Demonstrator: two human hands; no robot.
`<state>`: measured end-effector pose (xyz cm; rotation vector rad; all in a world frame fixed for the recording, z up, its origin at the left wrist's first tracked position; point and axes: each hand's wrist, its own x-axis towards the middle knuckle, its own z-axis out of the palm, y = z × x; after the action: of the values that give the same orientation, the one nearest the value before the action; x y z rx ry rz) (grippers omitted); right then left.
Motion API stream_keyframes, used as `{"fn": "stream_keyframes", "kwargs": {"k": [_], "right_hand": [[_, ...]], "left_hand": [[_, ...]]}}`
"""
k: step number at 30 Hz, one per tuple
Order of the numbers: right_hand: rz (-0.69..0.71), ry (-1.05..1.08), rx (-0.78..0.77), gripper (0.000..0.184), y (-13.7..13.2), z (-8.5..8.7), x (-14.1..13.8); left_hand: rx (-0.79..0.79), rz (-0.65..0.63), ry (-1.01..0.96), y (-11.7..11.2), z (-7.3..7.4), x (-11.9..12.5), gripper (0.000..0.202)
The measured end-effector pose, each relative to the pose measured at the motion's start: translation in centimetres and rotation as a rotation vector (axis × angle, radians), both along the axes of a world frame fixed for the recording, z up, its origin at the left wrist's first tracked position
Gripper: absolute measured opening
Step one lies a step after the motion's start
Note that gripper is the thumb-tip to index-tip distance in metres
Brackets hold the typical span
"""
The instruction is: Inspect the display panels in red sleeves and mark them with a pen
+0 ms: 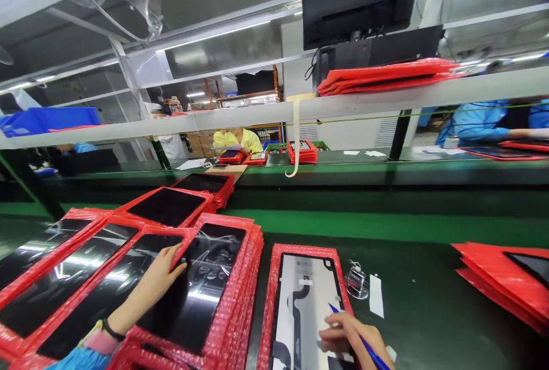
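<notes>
My left hand reaches over black screen panels on red bubble wrap. Its fingertips touch the seam between one panel and the top panel of a tall stack; thumb and forefinger are apart. My right hand is closed round a slim blue pointed tool, whose tip points up and left. That hand is over a panel lying back side up, silver with black strips, on a red bubble-wrap sheet.
Right of the silver panel lie a small clear-and-metal object and a white strip. Red sleeves are stacked at far right. A shelf rail crosses above, with tape dangling. A co-worker in yellow sits opposite.
</notes>
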<state>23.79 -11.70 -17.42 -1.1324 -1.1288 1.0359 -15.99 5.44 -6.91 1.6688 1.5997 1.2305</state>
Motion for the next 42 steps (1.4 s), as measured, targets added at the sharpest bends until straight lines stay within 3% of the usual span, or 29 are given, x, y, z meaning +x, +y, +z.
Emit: {"fn": "stream_keyframes", "kwargs": {"k": [3,6,10,13,17,26,33,38,42], "right_hand": [[-0.013,0.046,-0.033,0.058,-0.2,0.5,-0.1],[-0.084,-0.092,-0.041,0.046,0.0,1.0,0.0],[-0.156,-0.28,-0.087,0.027,0.3,1.0,-0.1],[-0.173,-0.407,-0.093,0.033,0.2,0.6,-0.4],[-0.158,-0.521,-0.09,0.033,0.1,0.1,-0.8],[-0.108,-0.478,-0.075,0.03,0.1,0.5,-0.8],[-0.133,-0.179,-0.143,0.038,1.3,-0.6,-0.2],[-0.093,0.033,-0.176,0.049,1.7,0.2,0.2],[-0.113,0.114,-0.132,0.054,1.5,1.7,1.1]], "left_hand": [[0.06,-0.059,0.004,-1.5,0.2,3.5,0.043],[-0.047,-0.229,-0.059,-4.3,-0.5,8.6,0.048],[-0.313,-0.458,-0.23,-7.2,-3.0,14.5,0.039],[-0.441,-0.46,-0.316,-7.7,-5.2,16.9,0.038],[-0.544,-0.421,-0.378,-7.6,-6.6,17.9,0.039],[-0.706,-0.426,-0.526,-7.9,-5.4,18.0,0.04],[-0.83,-0.445,-0.54,-5.8,-5.4,19.3,0.005],[-0.813,-0.583,-0.58,-6.7,-5.3,22.6,0.011],[-0.674,-0.56,-0.63,-7.7,-4.5,23.3,0.041]]}}
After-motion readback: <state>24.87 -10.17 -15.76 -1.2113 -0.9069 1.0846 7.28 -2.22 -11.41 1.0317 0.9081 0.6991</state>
